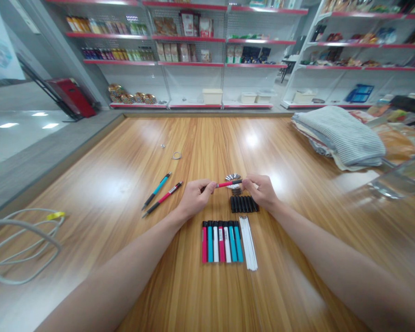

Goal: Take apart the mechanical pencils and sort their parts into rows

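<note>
My left hand (pixel 195 197) and my right hand (pixel 262 190) together hold a red pen (pixel 227 184) level above the wooden table (pixel 124 184), each pinching one end. Just below lies a row of black pen grips (pixel 244 204). A small pile of silver tips (pixel 233 177) sits behind the pen. Nearer me lie a row of red, teal and white pen barrels (pixel 222 241) and a bunch of white refills (pixel 249 242). A teal pen (pixel 157 190) and a red pen (pixel 162 198) rest whole to the left.
A white cable loop (pixel 20 244) lies at the left edge. Folded cloth (pixel 342 134) and packaged goods sit at the right. A small ring (pixel 176 155) lies further back. Shop shelves (pixel 190 64) line the far wall.
</note>
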Demonstrator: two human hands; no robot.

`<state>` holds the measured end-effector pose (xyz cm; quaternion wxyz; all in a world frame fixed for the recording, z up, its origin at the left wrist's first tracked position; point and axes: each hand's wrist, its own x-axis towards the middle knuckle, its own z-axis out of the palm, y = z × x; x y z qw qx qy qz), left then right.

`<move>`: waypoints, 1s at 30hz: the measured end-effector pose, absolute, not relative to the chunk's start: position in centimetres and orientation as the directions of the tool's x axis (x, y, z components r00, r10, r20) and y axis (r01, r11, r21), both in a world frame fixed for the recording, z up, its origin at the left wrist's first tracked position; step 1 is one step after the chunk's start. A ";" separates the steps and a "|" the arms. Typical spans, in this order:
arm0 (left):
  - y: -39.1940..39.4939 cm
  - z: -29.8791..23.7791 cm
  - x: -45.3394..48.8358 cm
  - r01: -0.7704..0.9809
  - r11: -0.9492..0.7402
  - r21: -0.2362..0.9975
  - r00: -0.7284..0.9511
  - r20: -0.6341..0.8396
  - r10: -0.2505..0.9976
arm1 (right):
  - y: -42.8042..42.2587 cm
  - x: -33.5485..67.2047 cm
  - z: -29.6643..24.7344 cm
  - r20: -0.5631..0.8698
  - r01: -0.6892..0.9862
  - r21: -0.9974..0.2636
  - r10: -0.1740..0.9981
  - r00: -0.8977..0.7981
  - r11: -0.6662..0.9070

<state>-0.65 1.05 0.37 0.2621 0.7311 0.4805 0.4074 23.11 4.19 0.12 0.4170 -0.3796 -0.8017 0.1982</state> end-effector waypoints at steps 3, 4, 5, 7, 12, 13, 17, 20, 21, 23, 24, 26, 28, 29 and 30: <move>1.0 0.4 -0.7 0.507 -0.418 0.754 0.228 0.350 0.908 | 4.3 23.2 0.0 0.525 0.457 -0.622 0.772 -0.358 0.636; 1.0 0.4 -0.6 0.522 -0.429 0.737 0.237 0.358 0.903 | 4.2 23.2 0.0 0.525 0.456 -0.619 0.768 -0.365 0.640; 1.0 0.4 -0.6 0.545 -0.445 0.710 0.243 0.374 0.895 | 4.2 23.3 0.0 0.525 0.452 -0.615 0.763 -0.377 0.647; 0.8 0.4 -0.5 0.608 -0.486 0.628 0.254 0.426 0.868 | 4.1 23.3 0.1 0.527 0.442 -0.605 0.749 -0.402 0.663; 0.1 0.7 -0.2 0.731 -0.607 0.314 0.382 0.548 0.744 | 3.9 22.9 0.3 0.542 0.429 -0.512 0.667 -0.510 0.744; 0.0 0.8 0.0 0.741 -0.627 0.241 0.425 0.555 0.716 | 3.8 22.7 0.3 0.546 0.423 -0.493 0.649 -0.530 0.760; -0.3 1.0 0.7 0.715 -0.698 0.049 0.558 0.561 0.611 | 3.5 22.2 0.5 0.606 0.410 -0.444 0.604 -0.518 0.797; -0.3 0.6 1.2 0.675 -0.733 0.084 0.570 0.571 0.590 | 3.2 22.0 0.7 0.650 0.406 -0.424 0.584 -0.486 0.809; -0.3 0.4 1.2 0.667 -0.737 0.108 0.567 0.569 0.596 | 3.1 22.0 0.8 0.654 0.400 -0.423 0.580 -0.486 0.813; -0.2 0.0 1.2 0.660 -0.737 0.147 0.562 0.555 0.614 | 3.0 22.0 0.9 0.644 0.386 -0.428 0.575 -0.504 0.817; -0.2 -0.1 1.1 0.660 -0.734 0.161 0.560 0.546 0.623 | 3.0 22.0 0.9 0.633 0.382 -0.428 0.573 -0.520 0.819; -0.1 -0.3 1.0 0.664 -0.726 0.179 0.553 0.536 0.638 | 3.1 22.0 0.8 0.615 0.384 -0.420 0.569 -0.546 0.822; -0.1 -0.3 0.9 0.664 -0.723 0.191 0.547 0.534 0.644 | 3.2 22.0 0.8 0.611 0.395 -0.406 0.566 -0.554 0.824; -0.1 -0.3 0.9 0.663 -0.722 0.198 0.545 0.534 0.647 | 3.2 22.0 0.8 0.613 0.397 -0.403 0.565 -0.552 0.825; -0.1 -0.2 0.8 0.662 -0.721 0.206 0.541 0.534 0.650 | 3.3 22.0 0.8 0.616 0.395 -0.406 0.566 -0.548 0.824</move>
